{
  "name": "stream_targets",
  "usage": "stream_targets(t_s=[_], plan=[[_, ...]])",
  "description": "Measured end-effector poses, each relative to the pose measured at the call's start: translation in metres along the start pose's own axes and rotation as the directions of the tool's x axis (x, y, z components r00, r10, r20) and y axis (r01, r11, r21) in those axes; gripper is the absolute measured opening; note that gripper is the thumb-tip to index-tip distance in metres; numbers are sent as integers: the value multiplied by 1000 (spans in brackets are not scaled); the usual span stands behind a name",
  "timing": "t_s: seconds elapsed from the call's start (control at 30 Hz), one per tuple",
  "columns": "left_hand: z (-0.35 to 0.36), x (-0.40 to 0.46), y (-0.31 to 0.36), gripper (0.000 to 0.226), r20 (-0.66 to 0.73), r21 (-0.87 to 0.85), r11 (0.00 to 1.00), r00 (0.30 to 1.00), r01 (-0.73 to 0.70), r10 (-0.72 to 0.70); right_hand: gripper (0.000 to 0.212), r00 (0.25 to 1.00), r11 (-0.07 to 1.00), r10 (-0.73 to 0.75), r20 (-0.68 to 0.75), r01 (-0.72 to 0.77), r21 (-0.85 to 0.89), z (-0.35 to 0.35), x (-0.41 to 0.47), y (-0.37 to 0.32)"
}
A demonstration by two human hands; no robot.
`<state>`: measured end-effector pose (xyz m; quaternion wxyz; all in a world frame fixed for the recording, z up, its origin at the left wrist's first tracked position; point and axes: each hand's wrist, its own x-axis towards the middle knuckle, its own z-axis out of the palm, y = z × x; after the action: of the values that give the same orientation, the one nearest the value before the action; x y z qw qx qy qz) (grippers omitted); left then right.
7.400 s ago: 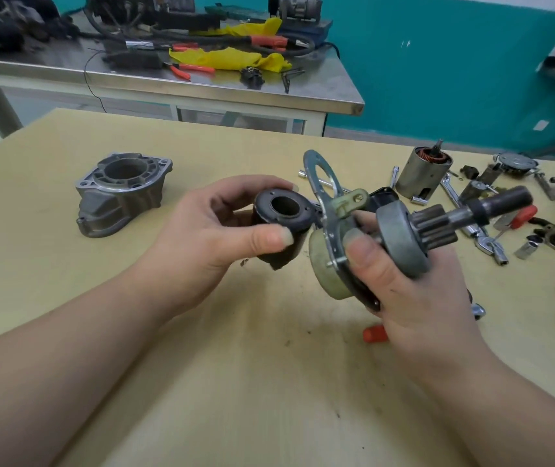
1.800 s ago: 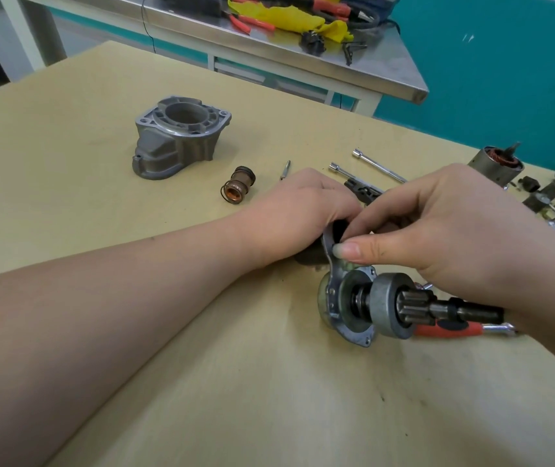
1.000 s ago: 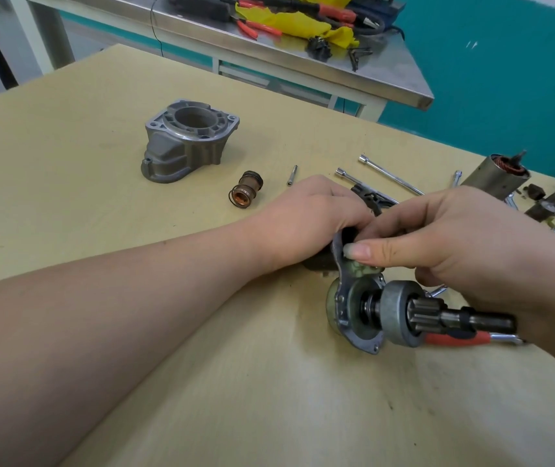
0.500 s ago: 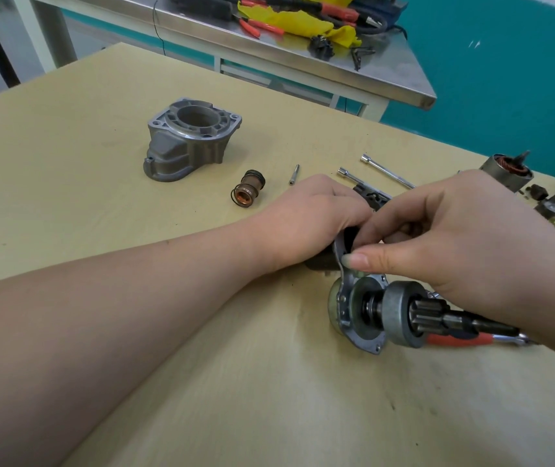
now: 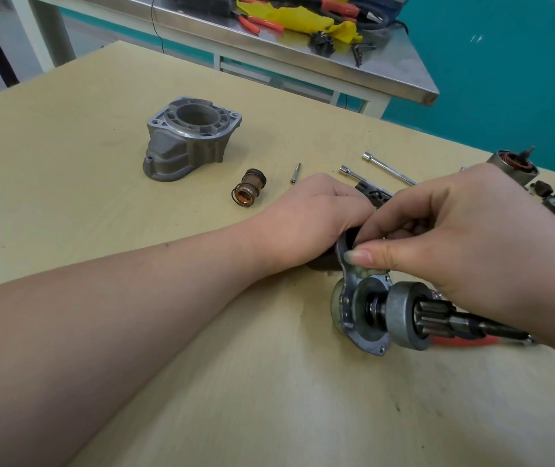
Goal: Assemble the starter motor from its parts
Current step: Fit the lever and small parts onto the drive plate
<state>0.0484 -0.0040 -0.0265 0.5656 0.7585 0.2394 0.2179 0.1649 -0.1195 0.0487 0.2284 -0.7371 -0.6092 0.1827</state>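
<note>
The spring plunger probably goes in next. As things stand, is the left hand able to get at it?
Probably yes, once it lets go: the left hand grips the black part beside the plate, and the plunger lies just beyond it on bare table, nothing between.

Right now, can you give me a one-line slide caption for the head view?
Both hands, left hand and right hand, fit a black part onto the pinion shaft assembly on the table.
</note>
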Motion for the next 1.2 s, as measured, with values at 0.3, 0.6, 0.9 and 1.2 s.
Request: stream_targets(t_s=[0.3,0.6,0.9,1.2], plan=[[2,-1,1,36,7,-63,998,1000,-10,10,13,997,999,41,69,-42,13,0,2,-4],[0,-2,-2,41,40,-89,996,999,-13,16,32,992,839,-90,92,126,-529,-2,-7,-18],[1,-1,0,55,39,-102,994,999,-26,30,35,967,635,-111,229,247,-732,-2,-8,-33],[1,-1,0,47,47,-82,997,999,-10,14,40,972,728,-73,225,206,-654,-9,-3,-30]])
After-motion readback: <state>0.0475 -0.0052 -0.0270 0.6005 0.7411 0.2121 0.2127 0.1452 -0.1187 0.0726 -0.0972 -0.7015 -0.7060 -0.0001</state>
